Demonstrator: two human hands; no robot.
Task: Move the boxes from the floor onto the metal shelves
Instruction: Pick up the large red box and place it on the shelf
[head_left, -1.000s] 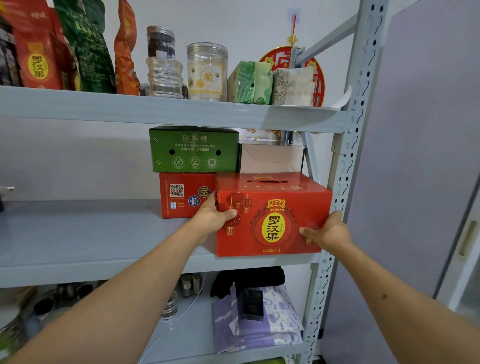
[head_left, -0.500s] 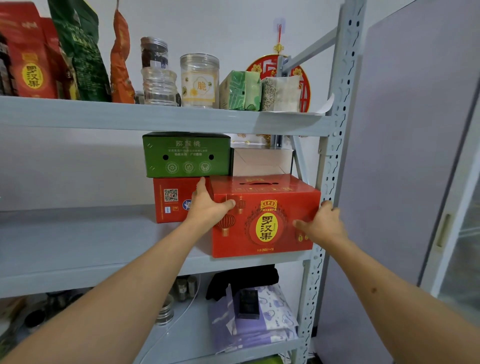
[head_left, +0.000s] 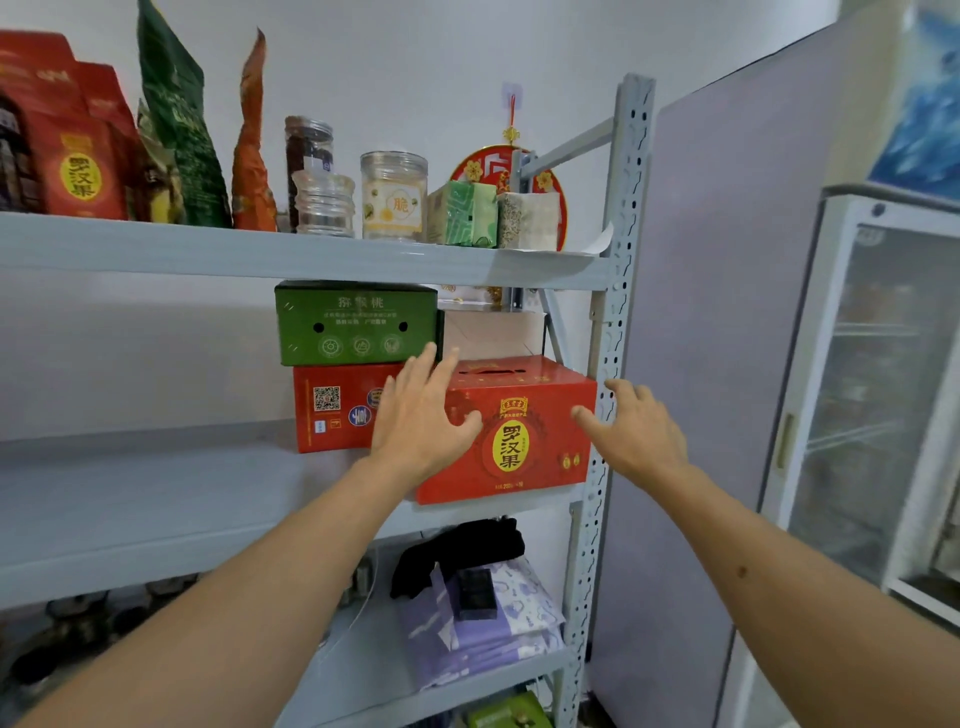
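Box: red box (head_left: 524, 441) is sitting on the middle shelf (head_left: 156, 499), at the right end, its front face overhanging the shelf edge a little.
Neighbours: it is standing in front of a smaller red box (head_left: 337, 408) with a green box (head_left: 356, 322) stacked on top; whether they are touching is hard to tell from this angle.
Left hand: left hand (head_left: 421, 421) is spread wide over the box's left front corner, fingers straight, gripping nothing.
Right hand: right hand (head_left: 636, 431) is hovering open by the right edge, beside the upright post (head_left: 605, 415), holding nothing.
Risk: the box is looking only partly seated, so an unsupported front could be tipping it off the shelf.
Cause: a one-sided push would be skewing it into the post.
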